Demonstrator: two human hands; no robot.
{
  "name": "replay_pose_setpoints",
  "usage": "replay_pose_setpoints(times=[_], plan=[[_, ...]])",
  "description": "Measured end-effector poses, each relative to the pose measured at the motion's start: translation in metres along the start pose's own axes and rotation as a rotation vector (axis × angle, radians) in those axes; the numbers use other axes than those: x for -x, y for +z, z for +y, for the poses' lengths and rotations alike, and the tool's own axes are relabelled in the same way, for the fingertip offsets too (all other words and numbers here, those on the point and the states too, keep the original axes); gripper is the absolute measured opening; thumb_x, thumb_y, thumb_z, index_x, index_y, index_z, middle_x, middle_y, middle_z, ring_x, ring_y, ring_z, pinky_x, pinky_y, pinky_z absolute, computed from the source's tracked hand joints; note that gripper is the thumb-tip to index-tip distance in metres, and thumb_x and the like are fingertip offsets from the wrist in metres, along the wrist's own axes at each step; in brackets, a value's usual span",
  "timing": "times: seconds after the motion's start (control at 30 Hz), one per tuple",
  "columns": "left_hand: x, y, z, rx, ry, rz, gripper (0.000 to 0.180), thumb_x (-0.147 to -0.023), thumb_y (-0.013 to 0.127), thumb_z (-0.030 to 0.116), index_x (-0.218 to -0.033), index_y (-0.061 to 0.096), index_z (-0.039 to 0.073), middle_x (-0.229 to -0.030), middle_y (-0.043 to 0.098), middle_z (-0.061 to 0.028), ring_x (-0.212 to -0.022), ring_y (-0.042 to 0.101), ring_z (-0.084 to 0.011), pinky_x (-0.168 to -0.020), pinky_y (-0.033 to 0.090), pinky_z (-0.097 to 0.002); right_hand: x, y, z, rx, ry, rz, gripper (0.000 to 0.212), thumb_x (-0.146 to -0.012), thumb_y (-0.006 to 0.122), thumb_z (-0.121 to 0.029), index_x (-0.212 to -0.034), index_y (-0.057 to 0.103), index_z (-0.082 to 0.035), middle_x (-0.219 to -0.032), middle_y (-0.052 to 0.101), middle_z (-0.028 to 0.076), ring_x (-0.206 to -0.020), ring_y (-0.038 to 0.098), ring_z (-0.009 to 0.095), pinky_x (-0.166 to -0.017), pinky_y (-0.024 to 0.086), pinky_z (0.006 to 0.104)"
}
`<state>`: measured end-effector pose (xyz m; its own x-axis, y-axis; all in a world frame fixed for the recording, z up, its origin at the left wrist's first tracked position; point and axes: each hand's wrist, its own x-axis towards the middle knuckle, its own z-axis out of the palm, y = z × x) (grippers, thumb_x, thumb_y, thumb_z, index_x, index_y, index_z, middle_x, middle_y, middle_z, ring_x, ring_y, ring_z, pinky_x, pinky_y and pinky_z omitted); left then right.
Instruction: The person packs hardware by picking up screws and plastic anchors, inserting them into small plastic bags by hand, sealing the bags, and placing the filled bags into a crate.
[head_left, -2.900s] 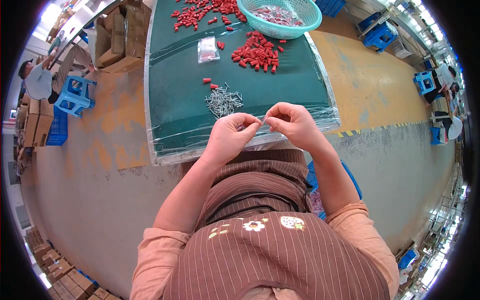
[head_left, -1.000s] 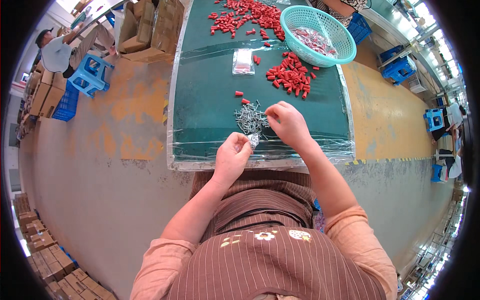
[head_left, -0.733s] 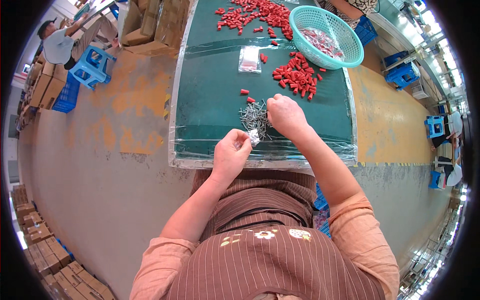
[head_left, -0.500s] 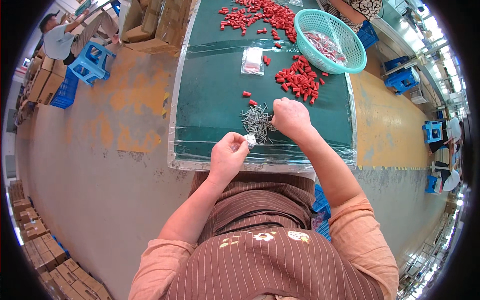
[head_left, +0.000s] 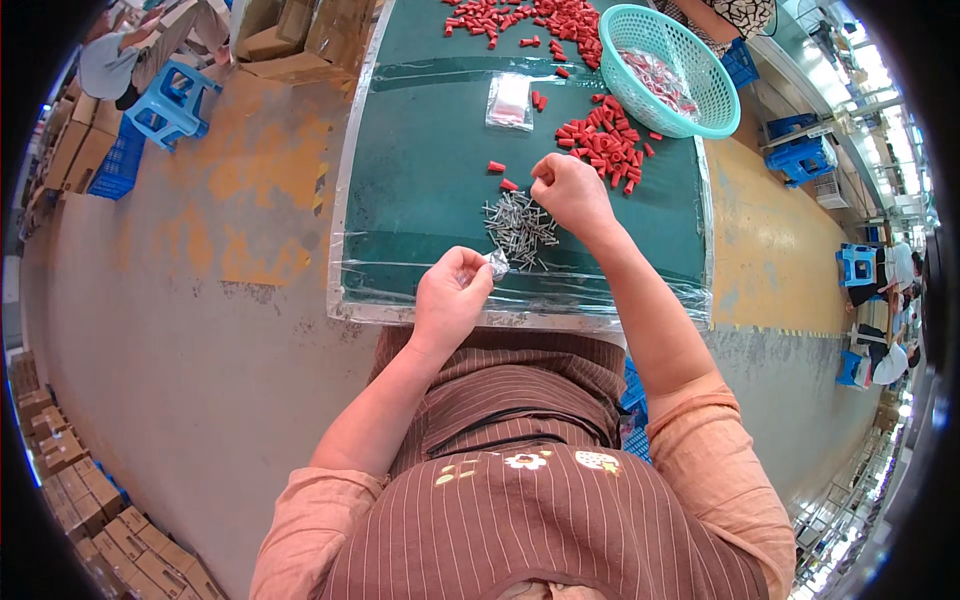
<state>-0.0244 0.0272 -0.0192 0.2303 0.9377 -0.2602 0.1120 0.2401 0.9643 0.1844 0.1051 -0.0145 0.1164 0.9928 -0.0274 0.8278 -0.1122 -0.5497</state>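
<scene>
Near the front edge of the green table, my left hand (head_left: 455,292) pinches a small clear plastic bag (head_left: 498,263) between thumb and fingers. Just beyond the bag lies a loose heap of thin grey metal screws (head_left: 517,232). My right hand (head_left: 575,196) hovers at the far right of that heap, fingers curled together; whatever is in them cannot be made out. Two red tapered plastic caps (head_left: 496,167) lie at the far side of the screws. Beyond my right hand spreads a pile of the same red caps (head_left: 607,140).
A mint-green plastic basket (head_left: 722,108) holding filled bags stands at the far right. A stack of small clear bags (head_left: 510,102) lies mid-table, with more red caps (head_left: 572,28) behind. Another person's arm (head_left: 700,18) shows at the far right. A blue stool (head_left: 172,103) stands left.
My right hand has lifted away from the screw heap's right side and moved a little farther forward, still closed. My left hand keeps hold of the bag. The whole view has shifted slightly.
</scene>
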Motion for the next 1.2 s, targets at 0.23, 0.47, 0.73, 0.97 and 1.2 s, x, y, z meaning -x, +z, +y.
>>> replay_pose_setpoints(times=[0.23, 0.47, 0.73, 0.97, 1.2], plan=[[0.000, -0.006, 0.005, -0.012, -0.012, -0.020, 0.007, -0.089, 0.061, 0.007, -0.088, 0.059, 0.001, -0.074, 0.059, 0.0011, -0.067, 0.052, -0.0033, -0.062, 0.043, -0.0198, 0.000, 0.002, -0.004, 0.255, -0.118, -0.033, 0.015, -0.079, 0.055, -0.009, -0.088, 0.064, -0.003, -0.088, 0.063, 0.019, -0.088, 0.063, 0.036, -0.079, 0.050, 0.0436], [-0.001, -0.003, 0.010, -0.074, -0.031, -0.025, 0.008, -0.087, 0.063, 0.008, -0.087, 0.060, 0.001, -0.073, 0.062, 0.0000, -0.066, 0.054, -0.0036, -0.062, 0.043, -0.0194, -0.002, -0.001, -0.002, 0.461, -0.135, -0.115, 0.019, -0.077, 0.055, -0.007, -0.095, 0.063, -0.003, -0.090, 0.064, 0.019, -0.088, 0.064, 0.035, -0.079, 0.051, 0.0445], [-0.010, 0.006, 0.025, -0.139, -0.110, -0.053, 0.012, -0.086, 0.064, 0.012, -0.087, 0.061, 0.000, -0.072, 0.065, -0.0021, -0.066, 0.056, -0.0052, -0.061, 0.044, -0.0208, 0.035, -0.037, 0.011, -0.600, 0.151, -0.235, 0.018, -0.081, 0.064, -0.007, -0.098, 0.067, 0.001, -0.080, 0.066, 0.003, -0.072, 0.060, 0.009, -0.067, 0.049, 0.0251], [-0.019, 0.032, 0.041, -0.256, -0.040, -0.103, 0.013, -0.082, 0.065, 0.014, -0.083, 0.061, 0.002, -0.072, 0.066, -0.0050, -0.069, 0.060, -0.0096, -0.066, 0.047, -0.0253, 0.077, -0.068, -0.017, -0.851, 0.107, -0.312, 0.014, -0.082, 0.066, -0.003, -0.095, 0.067, 0.002, -0.084, 0.066, 0.004, -0.078, 0.063, 0.010, -0.072, 0.052, 0.0243], [-0.014, 0.045, 0.048, -0.318, -0.006, -0.140, 0.013, -0.082, 0.064, 0.015, -0.083, 0.062, 0.003, -0.071, 0.066, -0.0047, -0.071, 0.060, -0.0093, -0.068, 0.047, -0.0263, 0.097, -0.075, -0.025, -0.345, -0.186, -0.205, 0.014, -0.077, 0.061, -0.003, -0.088, 0.069, -0.003, -0.083, 0.061, 0.014, -0.076, 0.060, 0.030, -0.069, 0.048, 0.0346]])
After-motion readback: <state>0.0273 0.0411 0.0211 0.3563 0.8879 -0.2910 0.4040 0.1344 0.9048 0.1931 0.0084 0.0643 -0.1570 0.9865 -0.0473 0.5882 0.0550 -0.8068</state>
